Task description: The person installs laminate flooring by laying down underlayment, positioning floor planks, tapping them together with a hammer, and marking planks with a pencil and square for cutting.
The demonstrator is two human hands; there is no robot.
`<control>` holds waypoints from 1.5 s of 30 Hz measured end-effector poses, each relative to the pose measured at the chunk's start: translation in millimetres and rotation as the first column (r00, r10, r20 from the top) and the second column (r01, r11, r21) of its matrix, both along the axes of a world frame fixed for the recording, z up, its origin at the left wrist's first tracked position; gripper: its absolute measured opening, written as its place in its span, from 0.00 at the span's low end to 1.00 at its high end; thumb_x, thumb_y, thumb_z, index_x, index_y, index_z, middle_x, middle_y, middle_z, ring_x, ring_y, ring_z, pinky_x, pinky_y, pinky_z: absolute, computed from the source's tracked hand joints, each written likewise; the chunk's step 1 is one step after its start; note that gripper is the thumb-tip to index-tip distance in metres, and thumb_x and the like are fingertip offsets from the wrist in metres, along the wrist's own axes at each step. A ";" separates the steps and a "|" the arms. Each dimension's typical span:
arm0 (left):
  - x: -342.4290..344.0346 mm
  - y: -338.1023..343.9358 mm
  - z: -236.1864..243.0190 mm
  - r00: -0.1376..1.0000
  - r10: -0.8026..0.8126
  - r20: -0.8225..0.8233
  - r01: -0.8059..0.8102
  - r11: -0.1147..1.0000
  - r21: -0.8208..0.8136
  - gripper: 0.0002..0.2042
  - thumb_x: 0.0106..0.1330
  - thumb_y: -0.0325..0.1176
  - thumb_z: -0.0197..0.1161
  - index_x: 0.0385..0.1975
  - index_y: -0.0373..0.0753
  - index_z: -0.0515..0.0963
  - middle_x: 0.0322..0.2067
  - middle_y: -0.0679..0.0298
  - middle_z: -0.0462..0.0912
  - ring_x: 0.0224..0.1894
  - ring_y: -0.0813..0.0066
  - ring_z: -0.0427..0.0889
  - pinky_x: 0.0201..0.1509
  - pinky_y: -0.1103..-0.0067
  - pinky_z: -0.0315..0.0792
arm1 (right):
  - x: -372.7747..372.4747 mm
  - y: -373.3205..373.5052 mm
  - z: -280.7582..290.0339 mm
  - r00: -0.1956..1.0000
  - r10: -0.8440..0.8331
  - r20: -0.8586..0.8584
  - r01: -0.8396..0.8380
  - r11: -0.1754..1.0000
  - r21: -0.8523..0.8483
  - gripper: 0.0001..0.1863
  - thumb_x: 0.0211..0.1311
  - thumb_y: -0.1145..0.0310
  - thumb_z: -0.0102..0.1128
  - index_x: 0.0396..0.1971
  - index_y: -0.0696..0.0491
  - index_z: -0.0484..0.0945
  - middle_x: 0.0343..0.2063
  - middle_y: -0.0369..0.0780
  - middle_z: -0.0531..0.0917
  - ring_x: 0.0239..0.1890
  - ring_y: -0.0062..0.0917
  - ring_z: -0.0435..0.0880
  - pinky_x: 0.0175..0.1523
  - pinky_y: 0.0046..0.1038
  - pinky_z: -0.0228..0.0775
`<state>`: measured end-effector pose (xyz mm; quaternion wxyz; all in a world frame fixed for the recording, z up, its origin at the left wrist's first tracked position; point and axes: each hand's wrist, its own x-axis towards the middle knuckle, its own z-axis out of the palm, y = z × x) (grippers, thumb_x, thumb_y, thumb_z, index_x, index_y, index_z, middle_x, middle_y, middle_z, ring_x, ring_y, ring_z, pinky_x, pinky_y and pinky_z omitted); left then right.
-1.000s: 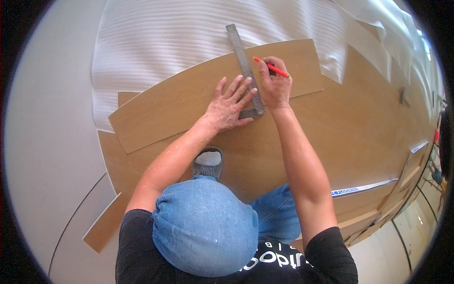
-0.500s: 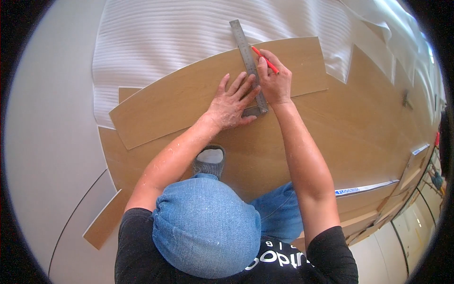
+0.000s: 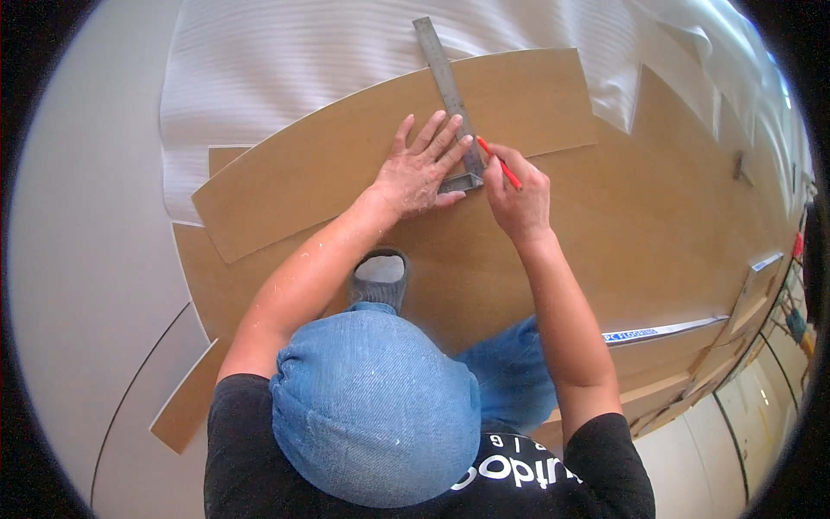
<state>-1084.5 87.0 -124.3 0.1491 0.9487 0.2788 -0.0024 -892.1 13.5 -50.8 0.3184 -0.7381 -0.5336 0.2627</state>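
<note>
A loose wood-look floor plank (image 3: 311, 173) lies across the laid floor, its far edge over white foam underlay. Across it rests a metal try square (image 3: 447, 82), the blade pointing away from me and the stock at the plank's near edge. My left hand (image 3: 415, 173) lies spread on the plank and the square, fingers stretched out and thumb by the stock. In my right hand (image 3: 521, 195) is a red pencil (image 3: 500, 163), pinched between the fingers. Its upper end points toward the blade's right edge, near the square's corner. Whether it touches the plank I cannot tell.
Wrinkled white foam underlay (image 3: 285, 69) covers the floor beyond the plank. Laid flooring (image 3: 622, 233) extends to the right, with a small dark tool (image 3: 741, 169) on it. Flooring boxes (image 3: 666, 355) sit at the lower right. A cut plank piece (image 3: 188, 402) lies at the lower left.
My right hand has drawn the pencil back toward me along the square's blade, from the plank's far edge to near its close edge. My left hand stays on the square.
</note>
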 end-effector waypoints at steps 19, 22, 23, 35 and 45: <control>4.3 -1.3 -0.8 1.000 -0.001 -0.021 0.001 1.000 0.016 0.47 0.58 0.71 0.62 0.76 0.54 0.62 0.80 0.60 0.49 0.83 0.59 0.40 0.81 0.50 0.24 | 2.9 -39.7 17.6 0.999 -0.006 0.034 0.009 0.998 -0.070 0.10 0.67 0.70 0.62 0.43 0.56 0.85 0.36 0.50 0.88 0.40 0.44 0.88 0.47 0.38 0.80; 0.9 -0.7 2.7 1.000 0.012 -0.014 -0.012 1.000 -0.002 0.45 0.60 0.70 0.62 0.76 0.54 0.63 0.80 0.60 0.50 0.82 0.58 0.41 0.81 0.49 0.26 | 3.3 -59.8 35.5 1.000 -0.018 -0.002 0.018 0.996 -0.085 0.11 0.67 0.72 0.61 0.46 0.57 0.84 0.38 0.50 0.88 0.41 0.44 0.89 0.48 0.38 0.80; -0.5 -1.3 4.7 1.000 0.019 0.000 -0.019 1.000 -0.013 0.44 0.60 0.68 0.62 0.75 0.54 0.64 0.80 0.60 0.51 0.82 0.58 0.42 0.80 0.48 0.29 | 0.5 -62.2 43.7 0.995 -0.091 -0.033 0.091 0.996 0.014 0.12 0.67 0.74 0.60 0.48 0.57 0.83 0.39 0.49 0.88 0.42 0.44 0.89 0.49 0.38 0.80; -46.5 16.1 48.4 0.958 0.194 0.212 -0.178 0.979 -0.094 0.23 0.55 0.46 0.75 0.52 0.50 0.83 0.55 0.61 0.79 0.63 0.57 0.73 0.67 0.57 0.64 | -56.0 -82.5 -30.4 0.958 -0.108 0.264 0.156 0.974 -0.166 0.23 0.61 0.65 0.70 0.51 0.57 0.71 0.44 0.54 0.78 0.49 0.50 0.79 0.53 0.46 0.75; -26.5 117.0 93.5 0.917 0.288 -0.275 -0.327 0.939 -0.109 0.38 0.47 0.54 0.83 0.51 0.35 0.76 0.49 0.47 0.80 0.55 0.46 0.77 0.59 0.58 0.73 | 66.2 -202.5 40.2 0.840 -0.406 0.360 0.470 0.876 -0.109 0.11 0.65 0.68 0.62 0.46 0.52 0.75 0.35 0.49 0.83 0.42 0.47 0.84 0.48 0.47 0.78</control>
